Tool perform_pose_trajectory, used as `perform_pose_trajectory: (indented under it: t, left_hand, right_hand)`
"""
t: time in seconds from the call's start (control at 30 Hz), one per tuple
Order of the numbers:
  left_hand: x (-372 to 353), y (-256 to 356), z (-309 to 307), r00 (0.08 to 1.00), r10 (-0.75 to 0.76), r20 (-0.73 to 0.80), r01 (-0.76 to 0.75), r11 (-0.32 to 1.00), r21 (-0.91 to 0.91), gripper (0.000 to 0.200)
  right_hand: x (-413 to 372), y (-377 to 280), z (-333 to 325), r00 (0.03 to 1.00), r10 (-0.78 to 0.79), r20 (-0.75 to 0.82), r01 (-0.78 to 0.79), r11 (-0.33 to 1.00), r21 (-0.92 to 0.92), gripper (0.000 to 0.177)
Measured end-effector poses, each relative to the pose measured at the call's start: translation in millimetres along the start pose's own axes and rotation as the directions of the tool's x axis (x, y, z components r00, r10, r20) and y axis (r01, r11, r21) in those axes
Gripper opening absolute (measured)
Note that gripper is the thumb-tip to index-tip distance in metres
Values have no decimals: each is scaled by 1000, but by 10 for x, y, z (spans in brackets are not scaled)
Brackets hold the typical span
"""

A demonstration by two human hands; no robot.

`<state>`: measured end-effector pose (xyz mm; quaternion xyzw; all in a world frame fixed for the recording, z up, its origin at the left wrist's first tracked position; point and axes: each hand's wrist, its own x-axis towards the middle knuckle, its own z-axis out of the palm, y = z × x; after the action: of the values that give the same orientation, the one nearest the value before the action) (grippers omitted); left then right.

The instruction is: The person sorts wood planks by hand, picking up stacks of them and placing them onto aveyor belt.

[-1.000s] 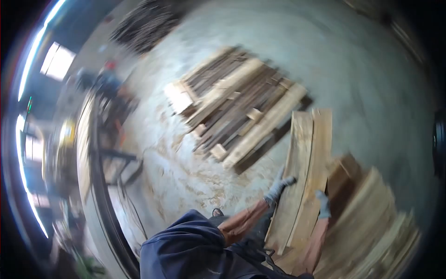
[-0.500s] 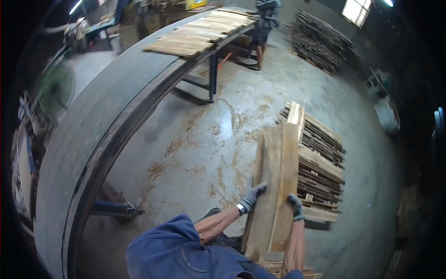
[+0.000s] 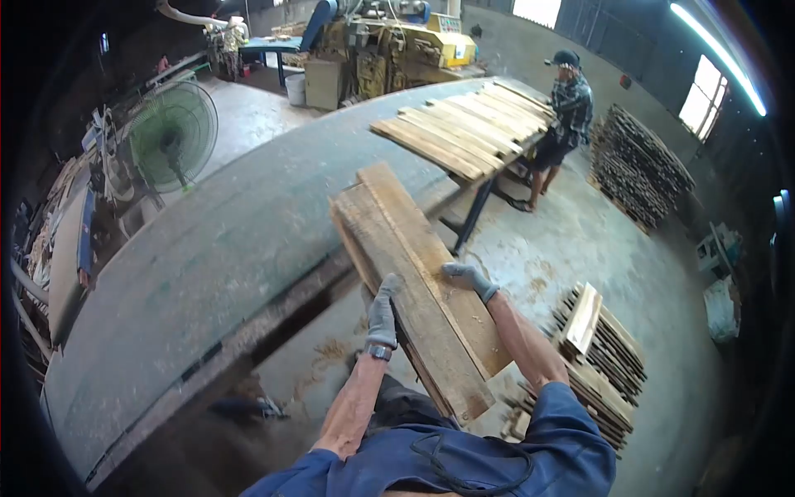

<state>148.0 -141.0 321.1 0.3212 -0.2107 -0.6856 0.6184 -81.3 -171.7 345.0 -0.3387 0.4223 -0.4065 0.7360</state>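
A short stack of wooden boards (image 3: 414,290) is held between my two gloved hands, its far end over the edge of the long grey-green table (image 3: 224,248). My left hand (image 3: 383,315) grips the left side of the boards, thumb on top and the other fingers hidden. On the right side, my right hand (image 3: 470,280) is closed round the edge with its thumb over the upper face. Further along the table lies a row of pale boards (image 3: 464,124) set side by side.
A co-worker (image 3: 570,108) stands at the table's far end. On the floor at the right are stacked boards (image 3: 600,356), with a larger wood pile (image 3: 638,166) behind. A green fan (image 3: 172,137) stands at the left, and a yellow machine (image 3: 406,54) beyond the table.
The boards have moved from beside the floor stack up and left to the table's edge, still in both hands. The view has turned toward the table, showing more of the co-worker and machine.
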Motion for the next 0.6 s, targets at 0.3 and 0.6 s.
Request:
perform_pose_trajectory:
  t: [0.3, 0.6]
  left_hand:
    - [1974, 1227, -120, 933, 171, -316, -116, 976, 185, 97]
    - [2968, 2093, -274, 809, 553, -200, 176, 96, 980, 109]
  right_hand:
    - [2561, -931, 661, 979, 54, 196, -58, 998, 14, 52]
    - [3597, -1689, 1198, 972, -222, 70, 91, 89, -992, 99]
